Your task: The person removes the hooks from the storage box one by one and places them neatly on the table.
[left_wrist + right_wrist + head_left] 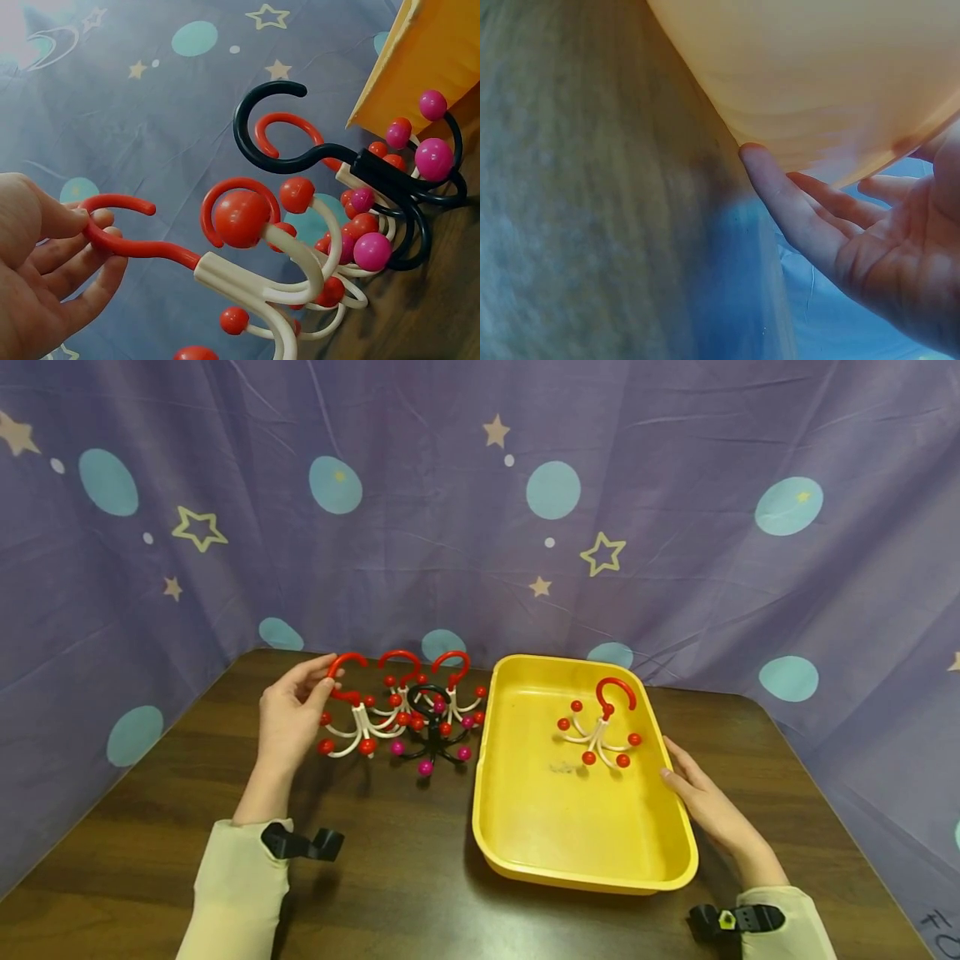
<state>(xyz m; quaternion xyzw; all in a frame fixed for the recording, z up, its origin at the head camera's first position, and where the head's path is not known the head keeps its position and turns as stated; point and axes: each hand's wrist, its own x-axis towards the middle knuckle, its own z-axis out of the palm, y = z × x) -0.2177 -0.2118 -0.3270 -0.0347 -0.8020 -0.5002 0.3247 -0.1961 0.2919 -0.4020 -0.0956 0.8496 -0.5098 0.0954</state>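
Observation:
My left hand [291, 714] pinches the red top hook of a white multi-arm hook hanger [362, 720] between thumb and fingers; red balls tip its curved arms. In the left wrist view, the held hanger [232, 277] tilts off to the right of my fingers. Beside it on the table stand a black hanger [433, 739] with pink balls and two more red-and-white hangers [452, 689]. With the thumb over the rim and fingers against the outer wall, my right hand [705, 797] grips the right side of the yellow tray [525, 860]. One red-and-white hanger [597, 735] stands inside that tray.
The dark wooden table [375, 877] extends around the tray. Behind it hangs a purple curtain [435, 568] with stars and blue ovals. Each wrist wears a black strap [300, 843] over a pale sleeve.

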